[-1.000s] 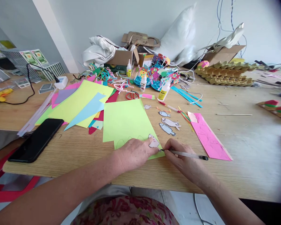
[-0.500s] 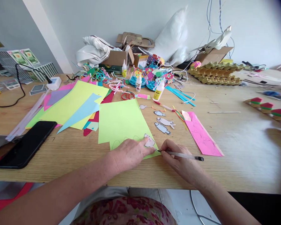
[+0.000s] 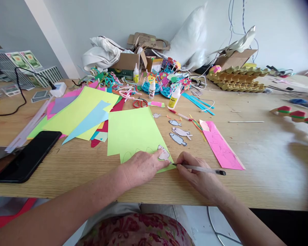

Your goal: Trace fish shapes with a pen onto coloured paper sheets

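Observation:
My left hand lies on a light green sheet of paper, its fingers stretched out and pressing a small white fish cutout near the sheet's lower right corner. My right hand grips a pen, whose tip touches the green sheet just beside the cutout's lower end. Pencil-thin outlines show on the sheet left of the cutout, partly covered by my left hand. Several more fish cutouts lie on the table beyond my right hand. To their right is a pink paper strip with drawn outlines.
A black phone and a stack of coloured paper lie at left. Red-handled scissors and glue bottles stand or lie beyond the green sheet. Egg cartons sit at back right, a thin stick nearer.
The pen's rear end has tilted slightly down and to the right. Both hands stay practically in place, with the cutout still held down; the view has shifted a little.

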Tool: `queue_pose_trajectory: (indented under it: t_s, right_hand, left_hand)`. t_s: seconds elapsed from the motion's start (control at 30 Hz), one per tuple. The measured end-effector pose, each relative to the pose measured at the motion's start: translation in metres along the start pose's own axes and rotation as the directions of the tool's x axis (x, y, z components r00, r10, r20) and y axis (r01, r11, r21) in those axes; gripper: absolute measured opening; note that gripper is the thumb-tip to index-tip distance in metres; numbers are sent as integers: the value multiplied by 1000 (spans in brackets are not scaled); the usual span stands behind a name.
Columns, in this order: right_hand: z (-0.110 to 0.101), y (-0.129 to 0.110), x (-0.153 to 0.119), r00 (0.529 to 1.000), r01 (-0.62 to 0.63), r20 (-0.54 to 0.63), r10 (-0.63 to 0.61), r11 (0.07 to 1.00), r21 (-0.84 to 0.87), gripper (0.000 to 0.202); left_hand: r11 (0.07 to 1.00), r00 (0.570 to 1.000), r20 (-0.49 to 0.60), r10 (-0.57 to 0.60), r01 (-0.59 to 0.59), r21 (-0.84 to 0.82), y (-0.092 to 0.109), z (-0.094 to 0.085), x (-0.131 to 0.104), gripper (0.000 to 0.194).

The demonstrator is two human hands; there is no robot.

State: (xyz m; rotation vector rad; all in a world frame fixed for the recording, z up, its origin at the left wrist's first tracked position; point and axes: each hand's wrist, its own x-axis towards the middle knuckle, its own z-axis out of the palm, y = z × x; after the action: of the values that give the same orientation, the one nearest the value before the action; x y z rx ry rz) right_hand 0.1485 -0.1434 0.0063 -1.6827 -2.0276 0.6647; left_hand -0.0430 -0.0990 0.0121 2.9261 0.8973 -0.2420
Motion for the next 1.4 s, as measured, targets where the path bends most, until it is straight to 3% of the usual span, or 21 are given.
queue_pose_trajectory:
  t_s: [1.4]
  right_hand:
    - [4,-9,9,1000,7,7,-7,999,48,10]
  left_hand:
    - [990,1000,-8,-4,3,-144,-3,-1,1,46]
